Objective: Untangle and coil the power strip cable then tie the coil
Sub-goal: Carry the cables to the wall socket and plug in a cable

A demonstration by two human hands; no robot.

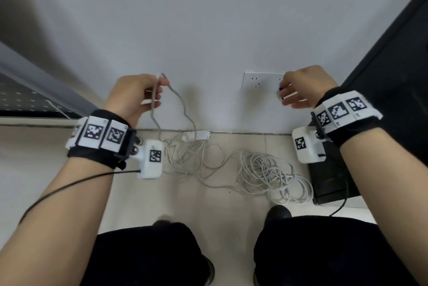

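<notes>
power strip cable (185, 112): grey-white, thin, raised from the floor in a narrow loop; both legs of the loop hanging down and slightly rightward from the left hand, long axis near upright, ending in the slack below. peak of loop just above the fingers.

left hand (133, 98): curled round the cable, gripping one leg of the loop through the fist, the other leg draped over the fingertips. nearer hand to the cable by far; only one in contact.

tangled slack (266, 172): heaped in loose overlapping rings on the floor, below and between the two hands, thickest part under and inward of the right wrist; a thinner spread of strands (183, 158) below the left hand. not yet coiled, not yet tied.

power strip body (196, 135): small white block, flat on the floor at the wall foot, between the hands, closer to the left; long axis left to right.

right hand (301, 88): fingers curled, pinching a small dark item (281, 88) at the right edge of the wall socket plate (257, 80); item too small to identify, possibly a plug. apart from the raised loop.

judgement: coming move likely dependent on the run from left fist down to the heap; feed direction upward and leftward, right hand free to guide once released from the wall.

dark cabinet base (331, 183): below the right wrist, touching the edge of the heap.
</notes>
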